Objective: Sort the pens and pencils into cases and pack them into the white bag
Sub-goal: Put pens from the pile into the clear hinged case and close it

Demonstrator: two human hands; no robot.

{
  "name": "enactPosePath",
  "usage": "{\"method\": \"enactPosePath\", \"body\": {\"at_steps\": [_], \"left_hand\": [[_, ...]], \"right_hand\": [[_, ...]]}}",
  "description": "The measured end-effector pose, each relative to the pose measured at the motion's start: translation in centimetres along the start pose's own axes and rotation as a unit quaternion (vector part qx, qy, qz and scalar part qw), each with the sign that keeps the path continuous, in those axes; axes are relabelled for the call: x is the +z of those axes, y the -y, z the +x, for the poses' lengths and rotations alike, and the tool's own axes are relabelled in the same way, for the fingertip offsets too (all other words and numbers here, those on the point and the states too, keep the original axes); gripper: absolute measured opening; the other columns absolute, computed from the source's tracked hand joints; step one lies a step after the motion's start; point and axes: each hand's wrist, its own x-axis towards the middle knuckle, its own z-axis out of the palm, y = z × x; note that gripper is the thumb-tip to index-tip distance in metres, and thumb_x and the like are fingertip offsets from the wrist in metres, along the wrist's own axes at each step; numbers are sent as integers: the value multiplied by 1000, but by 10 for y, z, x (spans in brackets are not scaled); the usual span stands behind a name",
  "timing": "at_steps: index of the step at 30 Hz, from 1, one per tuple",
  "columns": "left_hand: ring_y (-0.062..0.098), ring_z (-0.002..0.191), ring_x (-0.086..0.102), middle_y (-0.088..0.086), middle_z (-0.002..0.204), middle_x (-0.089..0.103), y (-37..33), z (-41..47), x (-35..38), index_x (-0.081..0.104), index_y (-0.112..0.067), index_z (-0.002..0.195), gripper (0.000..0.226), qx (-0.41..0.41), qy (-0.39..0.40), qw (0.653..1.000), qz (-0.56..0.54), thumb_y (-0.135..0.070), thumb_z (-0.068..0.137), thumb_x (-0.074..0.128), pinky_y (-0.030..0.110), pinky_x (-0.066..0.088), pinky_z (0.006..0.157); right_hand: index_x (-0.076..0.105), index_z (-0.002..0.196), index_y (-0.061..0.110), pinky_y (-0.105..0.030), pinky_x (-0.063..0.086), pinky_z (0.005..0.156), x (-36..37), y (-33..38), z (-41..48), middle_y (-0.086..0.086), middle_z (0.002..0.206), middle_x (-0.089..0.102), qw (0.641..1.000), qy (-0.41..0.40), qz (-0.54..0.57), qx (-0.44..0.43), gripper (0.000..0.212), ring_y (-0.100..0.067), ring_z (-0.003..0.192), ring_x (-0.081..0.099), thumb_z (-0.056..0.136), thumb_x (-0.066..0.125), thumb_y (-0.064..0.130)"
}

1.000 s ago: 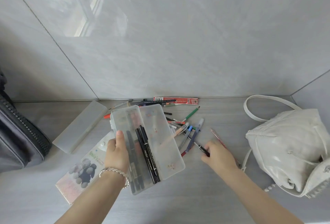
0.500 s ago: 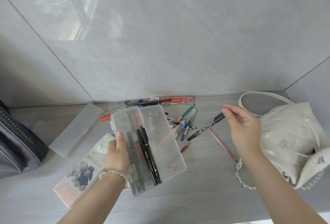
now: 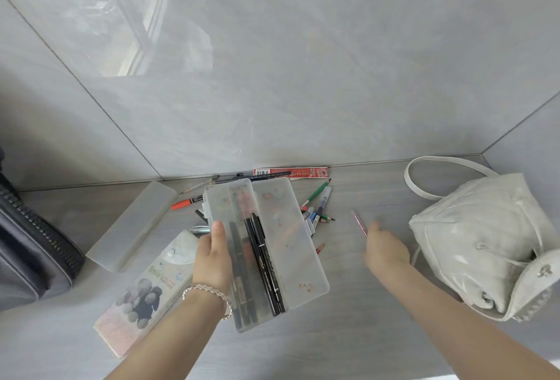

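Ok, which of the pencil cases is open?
The clear hinged case gripped by the left hand; the frosted case and printed case lie closed.

Blurred right hand [image 3: 386, 251], grip unclear

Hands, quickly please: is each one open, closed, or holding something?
Left hand: grips the open clear plastic pencil case.
Right hand: blurred, at the thin pink pencil; cannot be told.
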Motion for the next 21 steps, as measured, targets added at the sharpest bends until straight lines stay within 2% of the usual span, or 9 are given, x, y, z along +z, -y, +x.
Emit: {"method": "enactPosePath", "body": {"at_steps": [2,4,8,10,13,16,18,19,21], "left_hand": [[2,61,33,-7,69,37,0,0,-1,35,-24,66,36,3,-2,1000,7,-42,97,28,27,25,57],[2,61,33,-6,68,37,2,0,-3,36,-22,67,37,4,-7,1000,14,-41,97,27,22,23,52],[18,72,40,-5,68,39,5,5,-6,44,-16,78,35,13,-14,1000,12,-41,97,28,27,26,59],[20,83,39,-6,69,39,7,7,-9,43,-11,92,34,19,-22,1000,8,-41,97,28,24,24,69],[19,78,38,-8,69,37,8,7,-11,40,-12,96,30,27,-26,999,5,-40,97,27,21,17,60],[20,84,39,-9,70,38,9,7,-10,42,-15,88,30,23,-23,999,-10,-40,97,28,20,19,65],[18,89,39,-10,71,39,11,7,-10,41,-16,94,28,20,-24,999,-19,-41,97,28,20,21,72],[19,91,40,-9,72,41,13,8,-10,41,-17,99,28,21,-24,999,-21,-42,97,28,22,23,76],[21,92,44,-5,77,47,15,10,-11,47,-14,107,37,22,-24,999,-28,-43,96,28,26,27,80]], "right_hand": [[35,128,17,-33,45,68,-6,4,-2,-14,103,62,994,0,108,-26,46,-32,88,59,85,48,6],[43,129,24,-25,38,53,-22,14,-13,-6,82,57,970,-4,229,-83,49,-23,68,51,84,51,6],[65,95,28,-10,30,44,-67,47,-52,12,50,54,898,11,404,-177,31,1,43,43,89,44,5],[62,95,31,-8,27,42,-87,62,-78,11,57,58,837,120,504,-177,37,1,51,47,89,41,2],[58,106,21,-13,23,39,-101,78,-104,-4,69,55,749,294,564,-182,34,-6,53,53,89,43,-5],[55,113,6,-14,20,37,-100,90,-111,-10,71,52,671,406,598,-166,38,-7,50,57,87,33,-9],[55,112,1,-13,19,34,-101,98,-110,-10,73,53,627,439,626,-150,42,-10,50,59,76,37,-8],[56,107,3,-12,20,33,-101,101,-109,-8,71,56,631,434,623,-159,38,-9,49,58,72,43,-6],[58,93,9,-12,19,34,-103,106,-110,0,61,62,696,391,567,-202,14,-5,44,54,81,60,2]]}}
